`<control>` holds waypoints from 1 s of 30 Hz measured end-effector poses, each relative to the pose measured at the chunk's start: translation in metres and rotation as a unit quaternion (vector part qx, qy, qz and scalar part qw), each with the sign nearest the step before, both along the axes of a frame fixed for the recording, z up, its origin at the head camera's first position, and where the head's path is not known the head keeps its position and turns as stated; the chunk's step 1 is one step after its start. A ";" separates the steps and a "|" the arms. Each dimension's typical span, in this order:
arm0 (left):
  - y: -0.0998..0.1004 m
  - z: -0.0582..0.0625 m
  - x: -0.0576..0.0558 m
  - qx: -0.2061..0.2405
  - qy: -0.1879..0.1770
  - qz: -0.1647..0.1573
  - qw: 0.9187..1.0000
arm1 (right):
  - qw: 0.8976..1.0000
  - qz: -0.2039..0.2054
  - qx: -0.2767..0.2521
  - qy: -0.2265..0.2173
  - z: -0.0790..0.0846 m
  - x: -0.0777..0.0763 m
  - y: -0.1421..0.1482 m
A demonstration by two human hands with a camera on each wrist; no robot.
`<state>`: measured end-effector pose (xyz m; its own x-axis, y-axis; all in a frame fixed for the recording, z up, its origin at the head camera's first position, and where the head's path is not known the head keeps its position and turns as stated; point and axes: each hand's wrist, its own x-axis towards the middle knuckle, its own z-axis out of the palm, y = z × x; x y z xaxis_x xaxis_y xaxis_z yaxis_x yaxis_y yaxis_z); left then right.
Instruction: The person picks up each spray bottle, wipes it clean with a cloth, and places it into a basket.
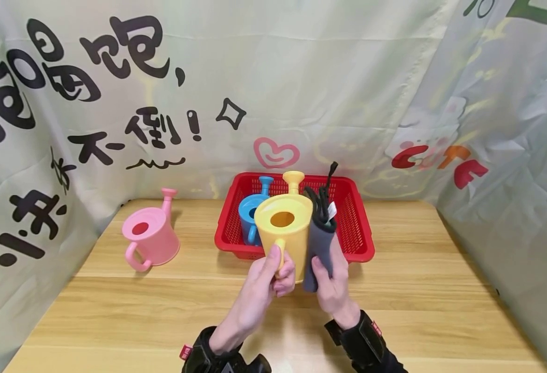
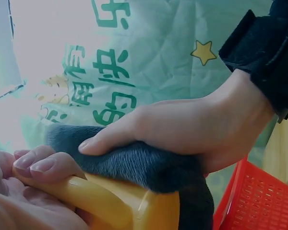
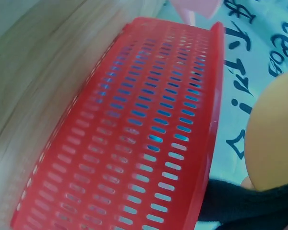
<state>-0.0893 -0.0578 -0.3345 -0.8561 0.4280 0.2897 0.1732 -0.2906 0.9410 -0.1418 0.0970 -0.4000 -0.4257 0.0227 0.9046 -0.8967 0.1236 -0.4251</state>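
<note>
My left hand (image 1: 272, 280) grips the handle of a yellow watering can (image 1: 294, 243), thumb on top and fingers curled under it. The can is lifted in front of the basket, its round opening facing up and its spout pointing away. In my right hand (image 1: 334, 287) is a dark grey fuzzy cloth (image 1: 319, 254), rolled lengthwise, with black cords and a small white tag at its top end. It lies along the right side of the can. From the left wrist view, my right thumb presses on the cloth (image 2: 129, 165) beside the yellow handle (image 2: 86, 194).
Behind the hands stands a red slotted plastic basket (image 1: 359, 228) with a blue watering can (image 1: 250, 212) inside it. A pink watering can (image 1: 159, 241) sits on the wooden table (image 1: 161, 311) at the left. Printed fabric (image 1: 329, 77) hangs behind and around the table.
</note>
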 end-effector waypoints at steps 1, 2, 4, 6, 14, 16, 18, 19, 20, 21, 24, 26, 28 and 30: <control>0.000 0.000 0.000 0.004 -0.002 0.003 1.000 | 0.999 -0.006 0.014 0.029 0.000 -0.002 -0.001; 0.000 0.000 0.000 0.008 -0.003 0.007 1.000 | 0.998 -0.015 0.028 0.059 -0.001 -0.003 -0.003; 0.000 0.000 0.000 0.013 -0.010 0.015 1.000 | 0.992 -0.045 0.052 0.110 -0.001 -0.006 -0.007; 0.001 0.000 0.000 0.014 -0.017 0.023 0.999 | 0.985 -0.070 0.067 0.142 -0.002 -0.006 -0.010; 0.001 -0.001 0.000 0.012 -0.023 0.025 0.999 | 0.978 -0.106 0.073 0.165 -0.001 -0.005 -0.014; 0.001 -0.002 0.000 0.011 -0.021 0.023 0.999 | 0.980 -0.095 0.070 0.159 -0.001 -0.006 -0.014; 0.001 -0.002 -0.001 0.010 -0.017 0.021 1.000 | 0.984 -0.075 0.061 0.146 -0.001 -0.007 -0.012; 0.001 -0.002 -0.001 0.010 -0.012 0.018 1.000 | 0.988 -0.061 0.056 0.133 -0.001 -0.007 -0.011; 0.001 -0.003 -0.002 0.010 -0.007 0.015 1.000 | 0.991 -0.046 0.047 0.117 -0.001 -0.007 -0.010; 0.002 -0.003 -0.002 0.010 -0.002 0.011 1.000 | 0.994 -0.030 0.035 0.096 -0.001 -0.006 -0.008; 0.002 -0.003 -0.002 0.004 0.006 0.004 1.000 | 1.000 0.008 -0.002 0.002 0.001 -0.001 -0.002; 0.002 -0.002 -0.001 -0.002 0.006 0.001 1.000 | 0.997 0.021 -0.027 -0.062 0.003 0.003 0.002; 0.002 -0.002 0.000 -0.009 0.005 -0.001 1.000 | 0.993 0.030 -0.043 -0.109 0.003 0.005 0.006; 0.002 -0.001 0.001 -0.014 0.004 -0.002 1.000 | 0.990 0.033 -0.049 -0.127 0.003 0.006 0.008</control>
<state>-0.0882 -0.0560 -0.3358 -0.8520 0.4404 0.2831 0.1785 -0.2641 0.9478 -0.1360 0.1052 -0.3975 -0.6423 0.0700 0.7632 -0.7643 0.0151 -0.6446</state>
